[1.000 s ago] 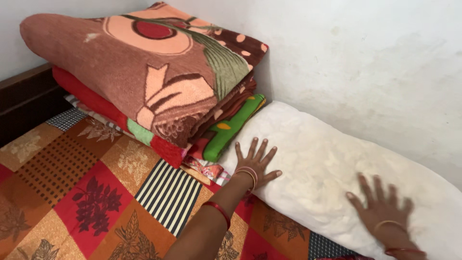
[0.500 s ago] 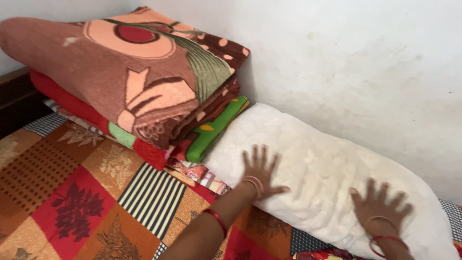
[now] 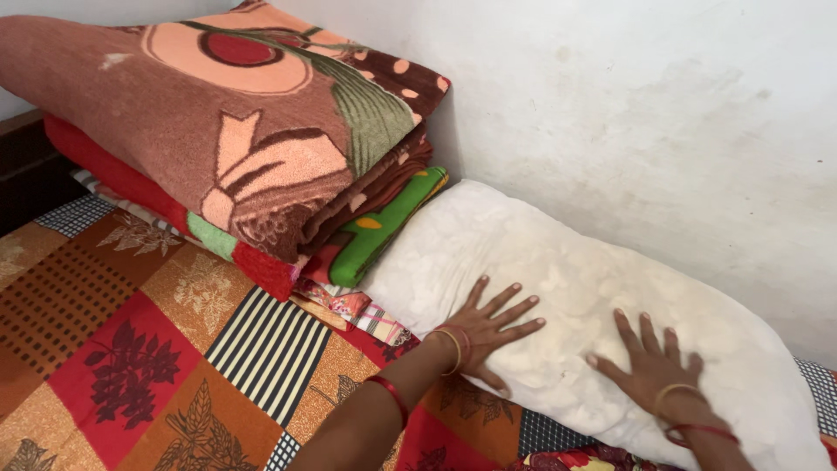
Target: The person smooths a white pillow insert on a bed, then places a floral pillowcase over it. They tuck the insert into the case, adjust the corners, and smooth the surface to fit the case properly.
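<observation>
Against the wall at two o'clock lies the white pillow [image 3: 575, 296]; I see my left hand [image 3: 488, 331] and right hand [image 3: 649, 366] pressed flat on it, fingers spread, gripping nothing, folded blankets [image 3: 244, 131] at ten o'clock.

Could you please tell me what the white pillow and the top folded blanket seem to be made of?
The white pillow looks like thin cotton-type cloth over lumpy soft filling: its matte surface is mottled and uneven where the left hand and right hand rest flat on it. The top folded blanket appears to be plush fleece, probably synthetic: a fuzzy matte nap with a printed brown and peach pattern.
</observation>
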